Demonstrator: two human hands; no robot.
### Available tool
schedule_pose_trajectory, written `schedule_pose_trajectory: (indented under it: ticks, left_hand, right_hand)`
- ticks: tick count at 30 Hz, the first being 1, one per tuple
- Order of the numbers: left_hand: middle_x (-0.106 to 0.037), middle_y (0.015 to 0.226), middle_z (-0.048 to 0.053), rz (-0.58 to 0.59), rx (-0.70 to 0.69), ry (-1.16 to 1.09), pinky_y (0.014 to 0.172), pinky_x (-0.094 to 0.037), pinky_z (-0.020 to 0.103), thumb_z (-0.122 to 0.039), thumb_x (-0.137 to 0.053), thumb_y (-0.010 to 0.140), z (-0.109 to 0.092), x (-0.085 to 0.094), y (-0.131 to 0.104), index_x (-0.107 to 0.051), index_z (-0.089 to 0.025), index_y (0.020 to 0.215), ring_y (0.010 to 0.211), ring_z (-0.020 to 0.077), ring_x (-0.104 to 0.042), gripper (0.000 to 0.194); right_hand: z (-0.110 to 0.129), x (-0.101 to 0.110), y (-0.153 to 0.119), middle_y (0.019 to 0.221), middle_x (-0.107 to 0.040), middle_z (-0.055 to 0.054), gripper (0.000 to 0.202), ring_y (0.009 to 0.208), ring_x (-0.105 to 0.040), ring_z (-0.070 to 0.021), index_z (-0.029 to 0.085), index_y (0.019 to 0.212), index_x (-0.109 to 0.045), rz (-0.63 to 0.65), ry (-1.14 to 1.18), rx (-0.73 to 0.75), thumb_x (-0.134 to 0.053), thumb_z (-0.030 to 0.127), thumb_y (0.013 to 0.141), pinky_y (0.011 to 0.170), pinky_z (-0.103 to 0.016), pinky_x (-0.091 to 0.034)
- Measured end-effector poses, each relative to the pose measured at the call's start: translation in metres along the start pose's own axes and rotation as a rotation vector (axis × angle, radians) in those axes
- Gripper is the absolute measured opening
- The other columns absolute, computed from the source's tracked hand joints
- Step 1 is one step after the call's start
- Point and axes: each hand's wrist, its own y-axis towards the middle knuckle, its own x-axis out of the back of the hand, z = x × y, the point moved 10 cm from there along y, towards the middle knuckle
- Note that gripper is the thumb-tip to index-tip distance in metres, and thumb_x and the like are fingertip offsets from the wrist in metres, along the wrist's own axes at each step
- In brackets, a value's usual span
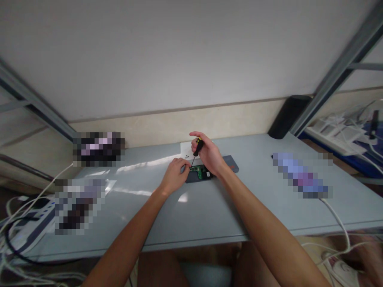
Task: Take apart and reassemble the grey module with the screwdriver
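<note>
Our right hand [209, 154] gripping a screwdriver [198, 147] over the circuit board [200, 173], left fingers [178, 161] curling at its left, hold unclear

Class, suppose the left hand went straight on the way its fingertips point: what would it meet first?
Probably the shaft of the screwdriver, close ahead of the left hand; depth is unclear, so it might brush the green circuit board first.

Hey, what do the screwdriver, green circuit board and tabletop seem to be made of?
Screwdriver: black and yellow handle, probably plastic or rubber, finish too small to judge; thin, straight shaft, likely metal. Circuit board: green with pale specks, probably lacquered fibreglass. Tabletop: smooth grey with bright reflections, so glossy painted metal or laminate; can't tell which.
</note>
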Motion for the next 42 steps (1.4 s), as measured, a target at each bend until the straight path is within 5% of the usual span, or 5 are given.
schedule_pose_trajectory:
  ticks: [7, 13, 23, 34, 42]
  left_hand:
    - [-0.078, 0.098, 0.006, -0.005, -0.020, 0.001, 0.098, -0.053, 0.042, -0.015, -0.056, 0.100, -0.002, 0.000, 0.000, -0.075, -0.022, 0.094, 0.101, 0.0259, -0.068, 0.021]
    - [-0.077, 0.097, 0.006, -0.010, -0.007, -0.005, 0.096, -0.052, 0.043, -0.014, -0.057, 0.100, -0.001, 0.001, 0.000, -0.072, -0.022, 0.094, 0.099, 0.0261, -0.067, 0.018]
    - [-0.076, 0.096, 0.006, 0.003, -0.017, -0.017, 0.097, -0.051, 0.043, -0.015, -0.055, 0.101, -0.002, -0.001, 0.001, -0.072, -0.021, 0.091, 0.099, 0.0262, -0.066, 0.021]
    - [-0.078, 0.099, 0.006, 0.013, -0.002, 0.002, 0.099, -0.052, 0.042, -0.016, -0.056, 0.101, 0.002, -0.001, 0.001, -0.077, -0.022, 0.095, 0.101, 0.0259, -0.068, 0.022]
    - [-0.079, 0.098, 0.005, 0.006, 0.006, -0.015, 0.099, -0.052, 0.041, -0.014, -0.058, 0.097, 0.004, -0.001, 0.001, -0.077, -0.022, 0.094, 0.101, 0.0255, -0.068, 0.020]
  right_hand:
    - [-0.002, 0.004, -0.003, 0.096, -0.072, 0.000, 0.053, 0.086, -0.069, -0.0164, 0.025, 0.084, -0.057, -0.019, 0.020, -0.032, -0.096, 0.058, 0.070, 0.081, -0.032, -0.053]
    - [-0.002, 0.008, 0.001, 0.065, -0.049, 0.007, 0.054, 0.061, -0.046, -0.0128, 0.026, 0.087, -0.058, -0.053, -0.053, 0.046, -0.078, 0.076, 0.084, 0.062, -0.028, -0.041]
    - [-0.003, -0.004, -0.004, 0.088, -0.069, 0.002, 0.051, 0.086, -0.066, -0.0162, 0.025, 0.093, -0.063, 0.026, 0.000, -0.003, -0.094, 0.061, 0.074, 0.082, -0.031, -0.051]
    - [0.012, -0.007, -0.003, 0.070, -0.049, 0.005, 0.052, 0.068, -0.049, -0.0152, 0.026, 0.115, -0.065, 0.071, -0.319, 0.121, -0.058, 0.075, 0.100, 0.066, -0.030, -0.038]
    - [0.013, -0.016, -0.008, 0.067, -0.048, 0.005, 0.053, 0.065, -0.047, -0.0139, 0.024, 0.090, -0.061, 0.078, -0.375, 0.180, -0.055, 0.075, 0.101, 0.063, -0.029, -0.039]
